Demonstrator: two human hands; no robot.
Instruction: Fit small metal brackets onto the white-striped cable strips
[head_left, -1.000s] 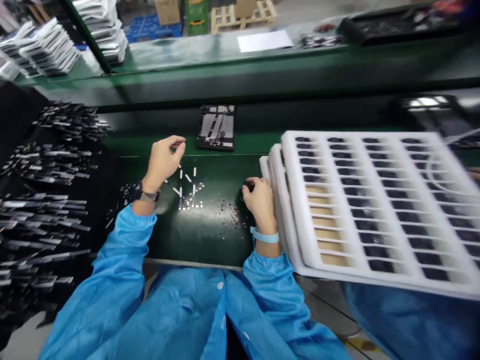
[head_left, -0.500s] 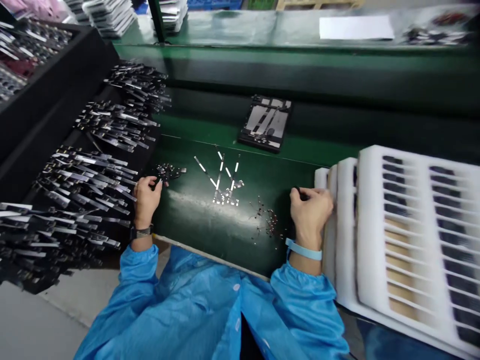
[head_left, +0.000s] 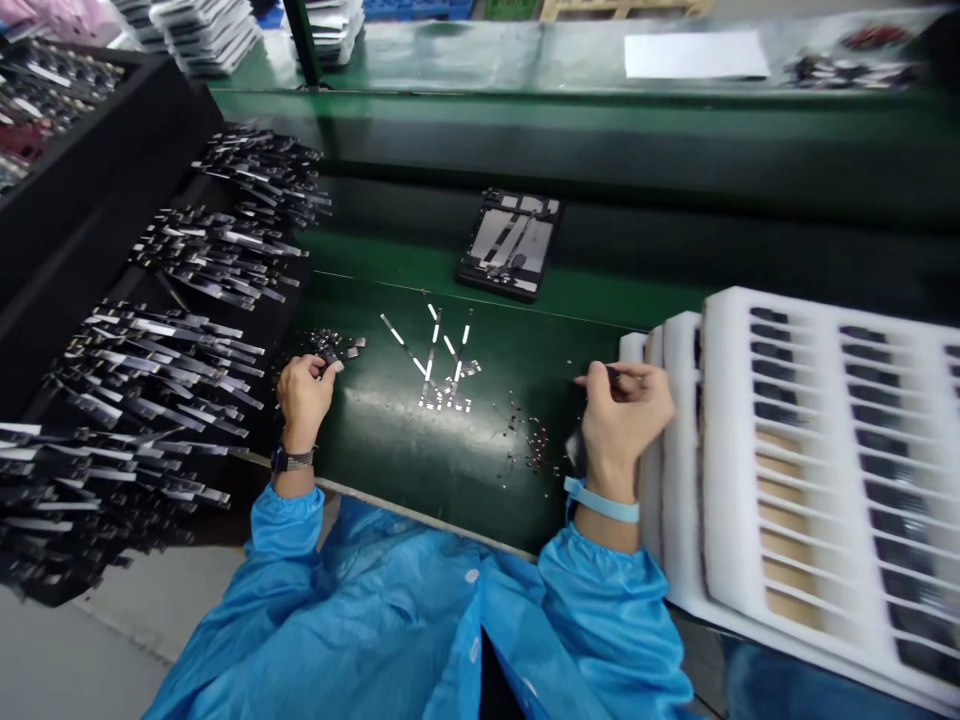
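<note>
My left hand point(head_left: 304, 392) is closed in a pinch at a small pile of tiny dark metal parts point(head_left: 335, 345) on the dark green mat point(head_left: 420, 450). What it pinches is too small to name. My right hand point(head_left: 626, 420) is curled round a small dark part point(head_left: 622, 377), close against the stacked white foam trays point(head_left: 817, 450). Between the hands lie several thin silver-tipped strips point(head_left: 439, 360) and a scatter of tiny pieces point(head_left: 532, 445).
Rows of black and silver strips point(head_left: 165, 380) fill dark racks on the left. A black fixture plate point(head_left: 511, 245) sits on the green belt behind the mat. White paper point(head_left: 696, 55) lies on the far green bench, and stacked trays point(head_left: 210, 30) stand at the back left.
My left hand came down from above the strips to the small pile at the mat's left. The right hand stayed by the foam trays and lifted slightly. The view swung left.
</note>
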